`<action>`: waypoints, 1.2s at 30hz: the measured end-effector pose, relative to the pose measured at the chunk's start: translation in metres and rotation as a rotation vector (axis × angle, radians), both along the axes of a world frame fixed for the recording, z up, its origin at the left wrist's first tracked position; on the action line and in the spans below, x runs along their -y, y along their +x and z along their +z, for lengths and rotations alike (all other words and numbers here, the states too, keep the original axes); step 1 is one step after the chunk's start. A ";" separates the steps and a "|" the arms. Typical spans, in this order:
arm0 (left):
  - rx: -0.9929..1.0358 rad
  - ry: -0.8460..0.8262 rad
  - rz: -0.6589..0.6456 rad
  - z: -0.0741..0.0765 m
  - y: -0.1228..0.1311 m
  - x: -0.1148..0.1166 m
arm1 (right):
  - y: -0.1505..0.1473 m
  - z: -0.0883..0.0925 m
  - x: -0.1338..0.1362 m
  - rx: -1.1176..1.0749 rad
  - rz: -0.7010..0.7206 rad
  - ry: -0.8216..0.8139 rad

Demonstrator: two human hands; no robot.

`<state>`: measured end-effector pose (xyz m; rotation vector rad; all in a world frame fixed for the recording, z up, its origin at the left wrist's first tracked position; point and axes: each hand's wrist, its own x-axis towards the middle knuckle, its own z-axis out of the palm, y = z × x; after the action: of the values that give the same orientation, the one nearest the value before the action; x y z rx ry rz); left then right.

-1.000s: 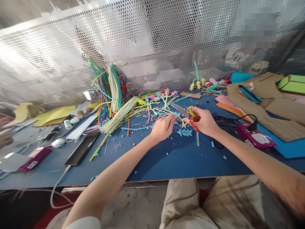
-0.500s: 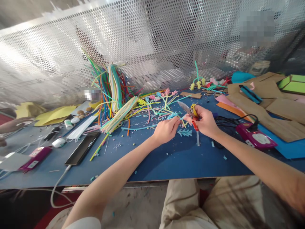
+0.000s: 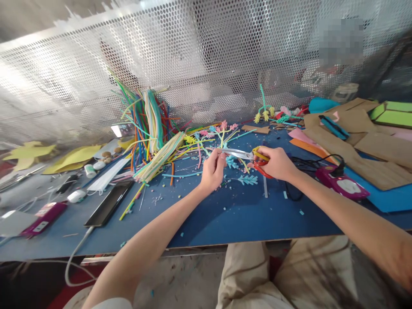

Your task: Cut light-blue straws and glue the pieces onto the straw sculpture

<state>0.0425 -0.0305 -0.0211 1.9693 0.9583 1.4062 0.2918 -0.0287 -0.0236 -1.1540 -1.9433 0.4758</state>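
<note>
My right hand (image 3: 277,165) grips scissors (image 3: 247,155) with a yellow and a red handle loop. Their metal blades point left and reach my left hand's fingertips. My left hand (image 3: 213,171) is closed in a pinch at the blade tips; what it holds, if anything, is too small to make out. Just under the blades is a light-blue fuzzy leaf-like piece (image 3: 231,162). A second light-blue leafy sprig (image 3: 247,180) lies flat on the blue table (image 3: 209,219), between my hands and nearer to me. A thin pale strip (image 3: 265,187) lies beside it.
Behind my hands lie pink and yellow pipe-cleaner flowers (image 3: 222,128). A large pipe-cleaner bundle (image 3: 154,124) stands left of them, before a perforated metal screen (image 3: 225,64). A phone (image 3: 109,203) lies at left; cardboard (image 3: 383,167) and a purple power strip (image 3: 341,182) at right.
My left hand has moved left, away from my right hand. The scissors have swung from pointing up and left to nearly level, blades toward my left hand. Another person's hand at far left is gone.
</note>
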 end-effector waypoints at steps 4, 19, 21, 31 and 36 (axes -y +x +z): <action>0.085 -0.018 -0.031 0.000 0.000 0.000 | -0.003 0.002 0.002 0.017 0.016 -0.016; -0.025 0.095 0.019 -0.001 0.001 0.005 | -0.002 0.012 0.010 -0.017 0.017 0.108; -0.030 0.112 0.008 -0.002 0.001 0.005 | -0.002 0.011 0.009 0.018 0.065 0.111; -0.092 0.194 0.001 0.002 0.002 0.008 | -0.011 0.001 0.013 0.003 0.114 -0.022; -0.116 0.169 0.021 0.004 0.002 0.010 | -0.011 0.005 0.013 0.108 0.047 0.066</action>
<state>0.0449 -0.0409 -0.0167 2.1916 0.9400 1.4391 0.2813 -0.0416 -0.0186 -1.1146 -2.0669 0.3778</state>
